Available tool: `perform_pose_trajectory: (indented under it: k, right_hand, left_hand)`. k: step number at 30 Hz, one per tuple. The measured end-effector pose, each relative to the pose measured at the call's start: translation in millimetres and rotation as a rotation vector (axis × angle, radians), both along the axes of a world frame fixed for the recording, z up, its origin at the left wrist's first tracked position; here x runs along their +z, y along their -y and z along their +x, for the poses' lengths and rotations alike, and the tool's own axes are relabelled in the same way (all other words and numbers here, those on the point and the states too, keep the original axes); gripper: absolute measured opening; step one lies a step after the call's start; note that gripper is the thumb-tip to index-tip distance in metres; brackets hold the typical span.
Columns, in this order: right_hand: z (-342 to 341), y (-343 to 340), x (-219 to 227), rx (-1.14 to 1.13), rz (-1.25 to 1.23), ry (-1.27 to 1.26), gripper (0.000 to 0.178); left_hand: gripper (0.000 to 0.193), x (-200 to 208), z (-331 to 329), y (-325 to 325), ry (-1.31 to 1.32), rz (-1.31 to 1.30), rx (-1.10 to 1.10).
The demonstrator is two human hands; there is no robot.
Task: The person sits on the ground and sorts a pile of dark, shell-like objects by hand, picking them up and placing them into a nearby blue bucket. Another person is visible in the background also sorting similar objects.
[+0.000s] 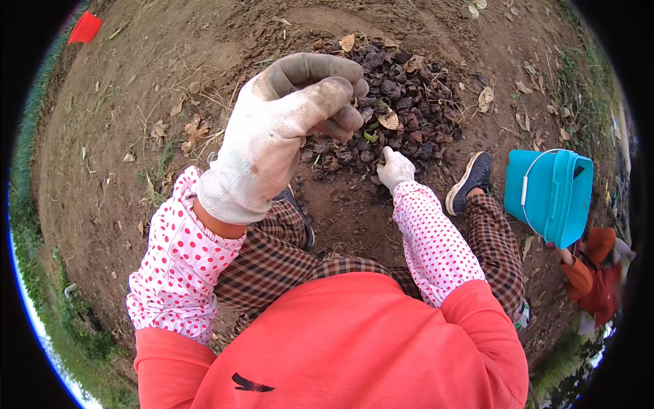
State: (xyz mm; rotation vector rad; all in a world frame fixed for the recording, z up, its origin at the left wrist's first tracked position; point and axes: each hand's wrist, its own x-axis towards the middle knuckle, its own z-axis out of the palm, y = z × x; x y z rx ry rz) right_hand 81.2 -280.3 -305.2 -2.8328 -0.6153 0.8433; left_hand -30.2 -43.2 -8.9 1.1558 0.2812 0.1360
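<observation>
The left glove (262, 136) is off-white, stained grey-brown in places; the right glove (395, 169) is white. The sleeve covers (184, 252) are white with pinkish-red dots. The shirt (327, 334) is coral red with a black mark (251, 383). Checks in brown, black and tan pattern the trousers (276, 262). The shoe (479, 172) is dark navy. The heap (409, 102) is blackish brown with purplish tints, its leaves (389, 120) tan. The bucket (547, 194) is turquoise, the container (85, 28) red.

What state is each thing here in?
Dark heap of wrinkled, husk-like pieces: loose, piled on brown soil.
Left hand in white fabric glove: raised, fingers curled, soiled; any grip unclear.
Right hand in white fabric glove: lowered to the heap's near edge; grip unclear.
Teal plastic bucket: white handle down, contents hidden, another person's hand at its edge.
Small red container: distant, contents unseen.
</observation>
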Motion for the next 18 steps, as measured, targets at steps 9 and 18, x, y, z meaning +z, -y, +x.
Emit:
perform_pose_trajectory:
  k: [9, 18]
  right_hand:
    - [-11, 54, -37, -0.287, 0.81, 0.031, 0.029]
    - [-13, 25, -21, -0.143, 0.764, 0.312, 0.028]
  left_hand:
    - [0.03, 7, -2, 0, -0.002, 0.001, -0.001]
    - [0.03, 7, -3, 2, -0.015, 0.021, -0.023]
